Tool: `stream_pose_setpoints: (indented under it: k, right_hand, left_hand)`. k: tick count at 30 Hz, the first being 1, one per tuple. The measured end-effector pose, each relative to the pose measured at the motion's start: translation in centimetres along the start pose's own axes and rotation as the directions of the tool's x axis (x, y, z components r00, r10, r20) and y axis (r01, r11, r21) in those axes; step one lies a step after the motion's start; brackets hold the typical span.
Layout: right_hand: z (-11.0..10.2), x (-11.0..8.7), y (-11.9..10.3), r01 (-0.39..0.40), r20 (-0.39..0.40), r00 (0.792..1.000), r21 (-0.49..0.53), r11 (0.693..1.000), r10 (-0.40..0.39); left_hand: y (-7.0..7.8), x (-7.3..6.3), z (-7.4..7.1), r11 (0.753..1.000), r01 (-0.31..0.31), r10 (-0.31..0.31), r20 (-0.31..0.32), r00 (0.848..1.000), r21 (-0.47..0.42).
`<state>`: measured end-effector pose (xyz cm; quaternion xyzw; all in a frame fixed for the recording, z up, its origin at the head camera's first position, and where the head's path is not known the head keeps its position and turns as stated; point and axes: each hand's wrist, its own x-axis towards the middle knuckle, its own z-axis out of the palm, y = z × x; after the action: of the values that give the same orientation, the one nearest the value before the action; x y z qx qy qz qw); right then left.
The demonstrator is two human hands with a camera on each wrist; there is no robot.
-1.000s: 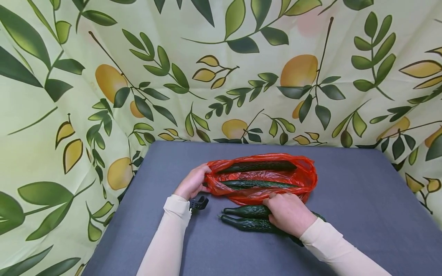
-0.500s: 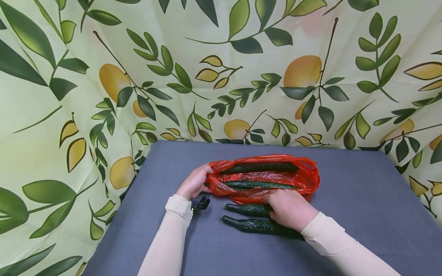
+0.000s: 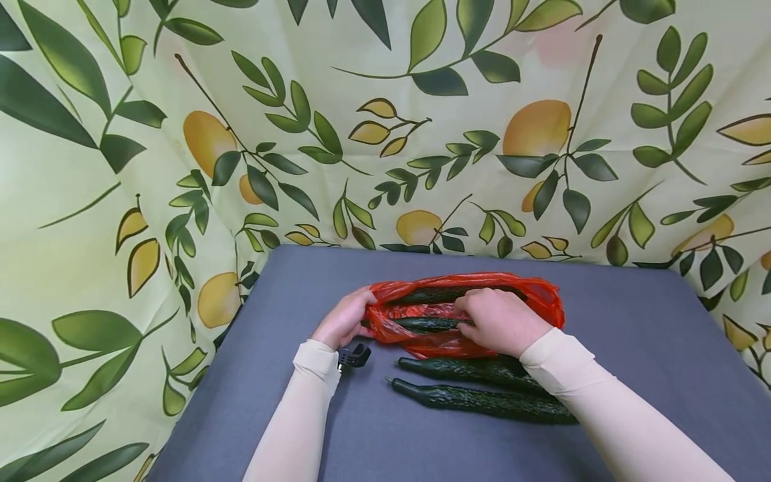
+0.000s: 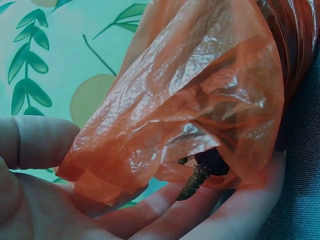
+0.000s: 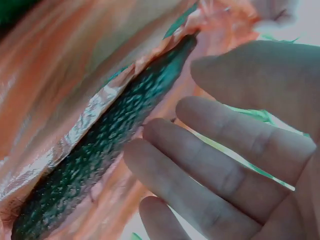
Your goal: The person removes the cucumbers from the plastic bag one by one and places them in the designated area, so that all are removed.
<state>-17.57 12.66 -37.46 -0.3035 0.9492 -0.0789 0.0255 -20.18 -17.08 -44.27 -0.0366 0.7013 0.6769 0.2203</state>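
Note:
A red plastic bag (image 3: 545, 304) lies on its side with its mouth facing up toward me. Inside it are a nearer cucumber (image 3: 424, 325) and a farther cucumber (image 3: 429, 295). My left hand (image 3: 345, 320) pinches the bag's left end between thumb and fingers; a dark cucumber tip (image 4: 197, 180) pokes out by those fingers. Reaching into the bag's mouth, my right hand (image 3: 502, 323) has its fingers (image 5: 185, 182) extended alongside a bumpy green cucumber (image 5: 110, 135), with a gap between thumb and fingers. It covers the right part of the nearer cucumber.
Two more cucumbers lie side by side in front of the bag: one close to it (image 3: 458, 367), the other (image 3: 482, 399) nearer me. A grey cloth (image 3: 289, 281) covers the table. Behind stands a leaf-and-fruit patterned curtain (image 3: 361, 67).
My right hand has left the cucumbers on the table and moved up into the bag's mouth. Those two cucumbers now lie uncovered, slightly farther apart. My left hand keeps its grip on the bag.

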Motion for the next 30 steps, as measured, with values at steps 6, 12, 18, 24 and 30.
stream_pose_setpoints:
  k: [6, 12, 18, 24, 30]
  right_hand:
    - [0.7, 2.2, 1.6, -0.058, 0.081, 0.995, 0.062, 0.996, 0.052]
    - [1.8, 3.5, 2.6, -0.082, 0.172, 0.983, 0.107, 0.991, 0.063]
    - [2.7, 4.2, 2.9, -0.115, 0.240, 0.967, 0.128, 0.985, 0.081]
    - [3.3, 4.4, 2.9, -0.150, 0.296, 0.950, 0.166, 0.975, 0.096]
    - [4.2, 4.8, 2.9, -0.160, 0.321, 0.942, 0.162, 0.974, 0.101]
  left_hand:
    - [-0.1, 0.1, 0.0, 1.000, 0.004, -0.004, 0.007, 1.000, -0.013]
    - [-0.1, 0.1, -0.1, 1.000, 0.008, -0.008, -0.003, 1.000, -0.004]
    - [0.0, 0.1, -0.2, 1.000, -0.002, 0.002, -0.005, 1.000, 0.007]
    - [-0.1, 0.2, -0.2, 1.000, -0.005, 0.005, -0.008, 1.000, 0.006]
    - [-0.1, 0.3, -0.2, 1.000, -0.005, 0.005, -0.004, 1.000, -0.001]
